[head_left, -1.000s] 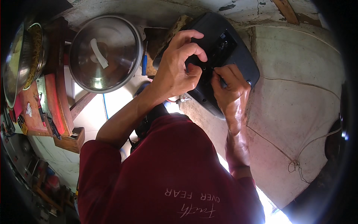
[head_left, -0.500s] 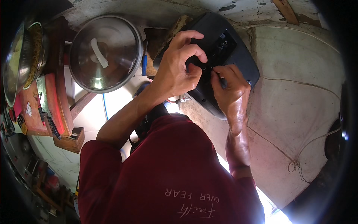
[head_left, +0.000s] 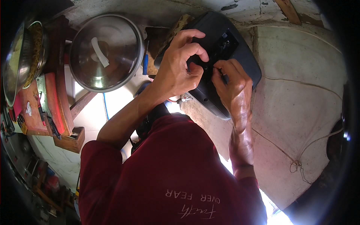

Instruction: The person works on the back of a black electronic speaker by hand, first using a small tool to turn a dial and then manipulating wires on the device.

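A large black plastic casing, shaped like the back of a speaker, lies tilted in front of me. It has a recessed panel with small sockets and a few round holes. Over its left part is my left hand, fingers curved and thumb apart, with nothing visible between them. My right hand is closed in a pinch close to a small round hole at the casing's middle. Whatever its fingertips hold is too small or hidden to make out.
A big pot with a glass lid stands to the left, a blue-handled screwdriver beside it. Further left are metal bowls and a wooden table with tools. A thin cord runs along the pale surface at right.
My right hand has shifted slightly up and right over the casing, its fingers curling more. My left hand stays almost in place.
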Available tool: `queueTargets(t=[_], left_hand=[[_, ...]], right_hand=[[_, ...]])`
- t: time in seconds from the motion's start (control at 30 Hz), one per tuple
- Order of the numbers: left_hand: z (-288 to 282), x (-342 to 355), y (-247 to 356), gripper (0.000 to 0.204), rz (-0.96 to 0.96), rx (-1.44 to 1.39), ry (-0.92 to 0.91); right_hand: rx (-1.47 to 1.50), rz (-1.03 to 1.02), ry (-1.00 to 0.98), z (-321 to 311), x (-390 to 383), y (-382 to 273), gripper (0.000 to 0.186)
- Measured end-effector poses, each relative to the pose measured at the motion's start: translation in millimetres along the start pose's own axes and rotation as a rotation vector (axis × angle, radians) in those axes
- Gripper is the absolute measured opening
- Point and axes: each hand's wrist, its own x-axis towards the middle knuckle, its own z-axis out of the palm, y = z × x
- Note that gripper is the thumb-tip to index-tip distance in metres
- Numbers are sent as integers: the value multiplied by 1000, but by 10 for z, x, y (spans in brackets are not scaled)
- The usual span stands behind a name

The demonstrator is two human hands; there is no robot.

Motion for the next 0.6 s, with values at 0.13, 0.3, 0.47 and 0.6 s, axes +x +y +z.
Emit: queueTargets(t=[0.13,0.3,0.47,0.6], left_hand=[[0,-7,-7,39,0,-8,8],[-8,-3,-12,39,3,-3,5],[-7,6,-6,39,-8,-13,4],[-13,4,-14,39,2,-4,6]], right_hand=[[9,-7,-5,5,11,2,16],[22,2,0,5,-2,8,17],[49,19,-16,-1,-1,15,17],[56,8,-18,11,-11,32,18]])
